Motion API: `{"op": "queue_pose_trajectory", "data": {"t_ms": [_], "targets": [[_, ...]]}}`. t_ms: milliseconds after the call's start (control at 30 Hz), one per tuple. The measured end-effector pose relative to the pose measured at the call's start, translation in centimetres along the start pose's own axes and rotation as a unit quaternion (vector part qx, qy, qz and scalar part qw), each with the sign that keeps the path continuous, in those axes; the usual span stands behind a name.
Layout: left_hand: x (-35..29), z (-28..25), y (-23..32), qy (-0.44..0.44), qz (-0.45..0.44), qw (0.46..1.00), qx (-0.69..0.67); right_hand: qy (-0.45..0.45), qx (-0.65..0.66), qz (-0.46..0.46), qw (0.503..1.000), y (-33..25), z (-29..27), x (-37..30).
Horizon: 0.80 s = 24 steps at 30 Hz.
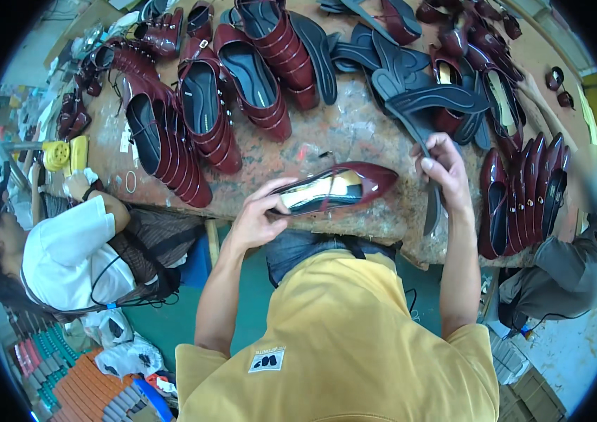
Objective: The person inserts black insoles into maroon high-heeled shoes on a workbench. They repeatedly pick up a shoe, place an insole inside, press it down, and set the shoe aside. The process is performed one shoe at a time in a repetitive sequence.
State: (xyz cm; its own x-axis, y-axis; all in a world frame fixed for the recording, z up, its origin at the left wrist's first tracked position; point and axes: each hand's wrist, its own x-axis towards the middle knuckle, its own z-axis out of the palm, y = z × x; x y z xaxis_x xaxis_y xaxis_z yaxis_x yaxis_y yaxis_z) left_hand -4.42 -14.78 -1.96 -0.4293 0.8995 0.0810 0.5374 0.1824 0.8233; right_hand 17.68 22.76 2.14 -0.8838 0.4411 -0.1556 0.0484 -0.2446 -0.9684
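Observation:
My left hand point(260, 216) is closed round the heel end of a dark red pointed shoe point(377, 181), its toe turned to the right. A strap crosses the shoe's opening, and its inside looks shiny and pale. In my right hand point(446, 169), a thin dark grey insole point(433, 214) is pinched between thumb and fingers. It hangs over the near part of the table, apart from the shoe. Just beyond that hand, a curved black insole point(446, 98) lies on a loose pile of dark insoles point(390, 56).
Rows of nested dark red shoes point(203, 105) stand on the worn table point(242, 193) at left, with another row point(523, 190) at right. More shoes point(499, 98) lie at the far right. One co-worker point(66, 232) sits at left, another point(559, 274) at right.

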Motion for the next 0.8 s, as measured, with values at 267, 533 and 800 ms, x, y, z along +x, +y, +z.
{"op": "queue_pose_trajectory", "data": {"t_ms": [267,533,800], "targets": [[2.2,4.2,8.0,-0.095,0.101,0.934,0.329,-0.077,-0.409,-0.135,0.899,-1.7,3.7,1.3],[-1.8,3.4,6.7,0.174,-0.024,0.966,0.19,-0.263,-0.551,-0.154,0.776,0.6,10.5,2.2],[-0.6,2.8,6.5,0.158,-0.182,0.969,0.044,-0.298,-0.521,-0.259,0.757,4.1,13.0,4.0]]}}
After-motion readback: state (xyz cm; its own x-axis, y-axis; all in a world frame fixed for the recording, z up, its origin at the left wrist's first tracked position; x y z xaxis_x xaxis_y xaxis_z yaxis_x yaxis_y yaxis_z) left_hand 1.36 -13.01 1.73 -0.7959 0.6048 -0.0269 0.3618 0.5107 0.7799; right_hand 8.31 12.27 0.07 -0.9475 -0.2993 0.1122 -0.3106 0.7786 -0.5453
